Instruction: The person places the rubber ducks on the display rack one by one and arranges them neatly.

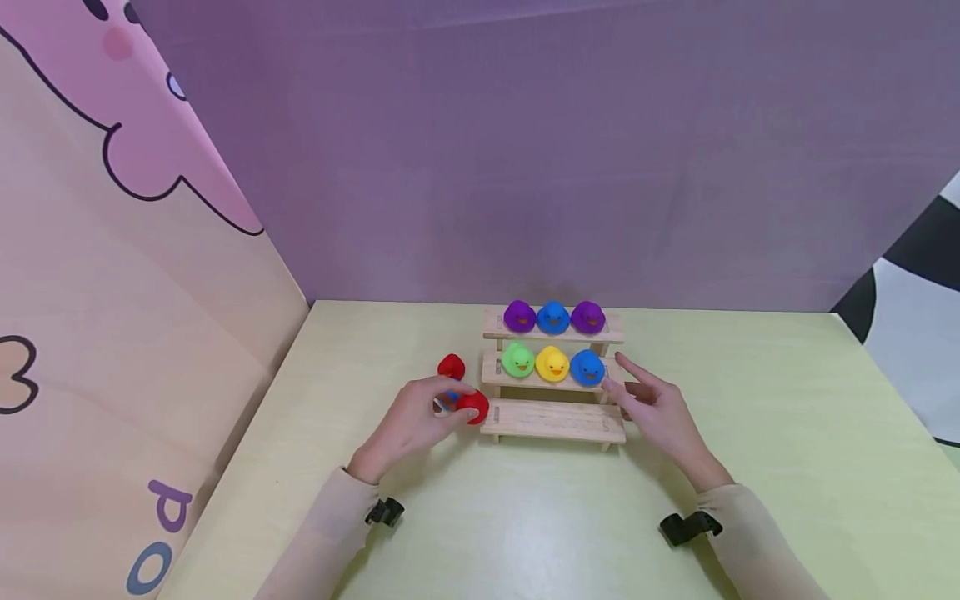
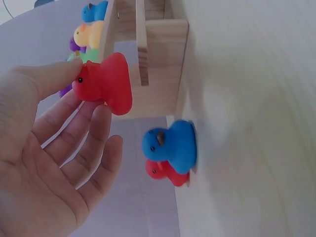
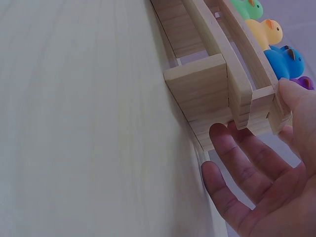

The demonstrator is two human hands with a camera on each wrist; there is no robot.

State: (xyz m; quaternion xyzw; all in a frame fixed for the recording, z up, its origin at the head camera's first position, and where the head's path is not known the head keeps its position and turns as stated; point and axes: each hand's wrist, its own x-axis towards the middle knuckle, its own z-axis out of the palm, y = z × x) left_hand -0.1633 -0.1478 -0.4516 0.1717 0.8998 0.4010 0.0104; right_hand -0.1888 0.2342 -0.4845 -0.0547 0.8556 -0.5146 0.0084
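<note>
My left hand pinches a red rubber duck between thumb and fingers, beside the left end of the lowest step. A blue rubber duck and another red duck stand on the table just past that hand, partly covered by it in the head view. My right hand is at the right end of a wooden three-step stand. Its thumb is right at the middle step's edge, the other fingers loosely extended. Green, yellow and blue ducks line the middle step.
On the top step sit two purple ducks, one left and one right, with a blue duck between them. The lowest step carries no duck. Behind the pale table rises a purple backdrop; a printed panel borders its left.
</note>
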